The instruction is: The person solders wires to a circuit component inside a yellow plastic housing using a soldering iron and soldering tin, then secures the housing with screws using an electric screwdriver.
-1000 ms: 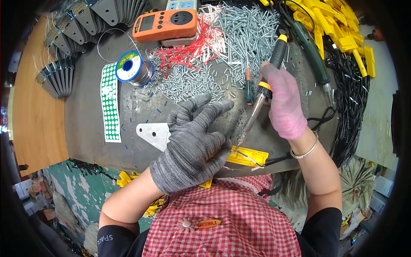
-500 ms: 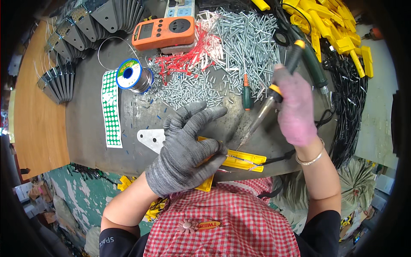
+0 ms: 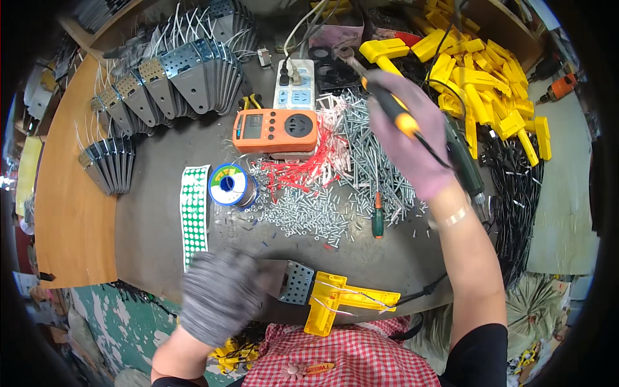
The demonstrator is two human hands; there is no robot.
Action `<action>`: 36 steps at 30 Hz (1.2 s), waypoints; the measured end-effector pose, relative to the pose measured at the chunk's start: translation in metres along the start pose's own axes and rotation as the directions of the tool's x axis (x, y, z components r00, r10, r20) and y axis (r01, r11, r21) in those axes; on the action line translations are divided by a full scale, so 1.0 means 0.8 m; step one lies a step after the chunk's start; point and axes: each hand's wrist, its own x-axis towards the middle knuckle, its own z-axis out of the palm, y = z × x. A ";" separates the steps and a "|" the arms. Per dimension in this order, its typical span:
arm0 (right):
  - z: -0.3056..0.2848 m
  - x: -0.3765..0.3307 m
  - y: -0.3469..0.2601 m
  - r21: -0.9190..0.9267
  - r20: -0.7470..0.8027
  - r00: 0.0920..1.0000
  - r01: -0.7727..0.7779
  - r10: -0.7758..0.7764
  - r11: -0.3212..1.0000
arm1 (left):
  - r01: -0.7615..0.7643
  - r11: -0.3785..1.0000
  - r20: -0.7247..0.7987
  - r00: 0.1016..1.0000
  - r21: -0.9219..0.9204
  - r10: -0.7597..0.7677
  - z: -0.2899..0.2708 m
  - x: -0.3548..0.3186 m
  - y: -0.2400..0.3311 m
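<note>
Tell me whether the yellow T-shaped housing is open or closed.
Open: the yellow housing shows its ribbed inside, with wires lying exposed.

I see the gray-gloved left hand (image 3: pixel 220 295) blurred on my feed, at the end of a perforated metal bracket (image 3: pixel 298 284). Just beside that lies an open yellow plastic casing (image 3: pixel 321 315), a black cord (image 3: pixel 418 295) at its right end. Up by the long screws (image 3: pixel 362 143), the pink-gloved right hand (image 3: pixel 412 138) grips a soldering iron (image 3: pixel 390 106).
</note>
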 end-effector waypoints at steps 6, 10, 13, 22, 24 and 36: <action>0.046 0.040 0.058 -0.238 0.214 0.953 -0.162 0.214 0.958 | -0.436 0.780 -0.042 0.882 -0.449 0.469 0.061 0.026 0.001; 0.002 -0.035 0.024 -0.294 0.458 0.823 -0.214 0.334 0.931 | -0.308 0.823 -0.018 0.940 -0.477 0.341 0.065 0.012 -0.013; -0.072 -0.075 -0.049 -0.039 0.859 0.377 -0.628 0.347 0.778 | -0.252 0.824 0.018 0.953 -0.507 0.302 0.063 0.009 -0.016; -0.131 -0.167 -0.106 0.047 0.884 0.405 -0.574 0.234 0.817 | -0.392 0.852 -0.192 0.919 -0.346 0.345 0.091 0.032 0.076; -0.123 -0.168 -0.113 0.118 0.847 0.480 -0.589 0.229 0.799 | -0.379 0.857 -0.184 0.924 -0.350 0.334 0.088 0.029 0.072; -0.097 -0.169 -0.148 0.029 0.775 0.436 -0.747 0.456 0.664 | -0.345 0.759 -0.260 0.936 -0.553 0.237 0.096 0.019 0.063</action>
